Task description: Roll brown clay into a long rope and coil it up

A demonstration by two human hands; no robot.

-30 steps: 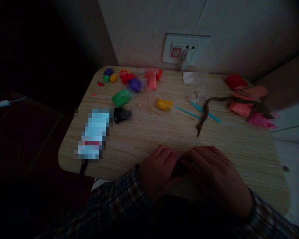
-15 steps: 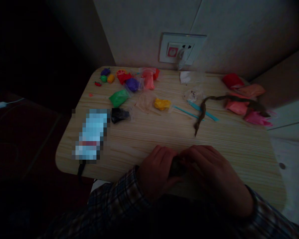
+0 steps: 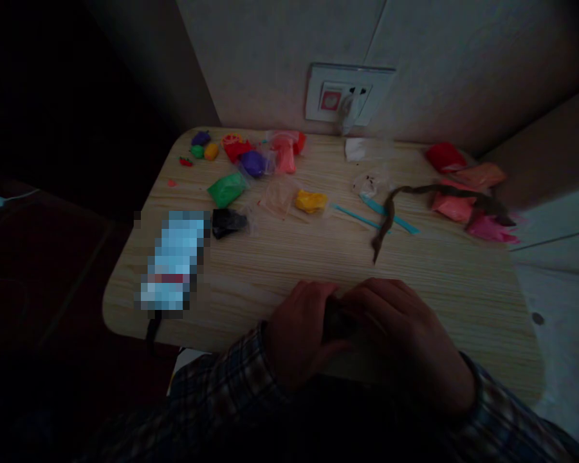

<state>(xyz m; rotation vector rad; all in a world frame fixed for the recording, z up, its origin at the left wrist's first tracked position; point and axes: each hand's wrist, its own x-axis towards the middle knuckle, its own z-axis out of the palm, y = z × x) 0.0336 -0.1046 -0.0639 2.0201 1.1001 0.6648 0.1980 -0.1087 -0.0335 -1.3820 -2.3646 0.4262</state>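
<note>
At the near edge of the table, my left hand (image 3: 299, 334) is closed around a dark lump (image 3: 336, 320), its thumb below and its fingers over the far side. My right hand (image 3: 410, 331) has its bent fingers pressed on the right side of the same lump. Dim light and my fingers hide most of it, so its exact shape cannot be told. Beyond my right hand lies a long, twisted brown strip (image 3: 390, 215) that looks like modelling clay. It crosses a blue flat tool (image 3: 405, 223) and reaches over the bagged pink clay (image 3: 451, 204) on the right.
A lit phone (image 3: 176, 254) with a cable lies at left on the wooden table (image 3: 270, 270). Bags of green (image 3: 228, 188), black (image 3: 228, 222), yellow (image 3: 311, 201) and purple clay (image 3: 252, 163) sit farther back. Small clay fruits (image 3: 211, 152) stand at the far left corner. A wall socket (image 3: 350, 95) is behind.
The view has shifted slightly, so the table appears farther left. My hands stay on the lump; my left hand has tilted and a gap between the hands shows more of it.
</note>
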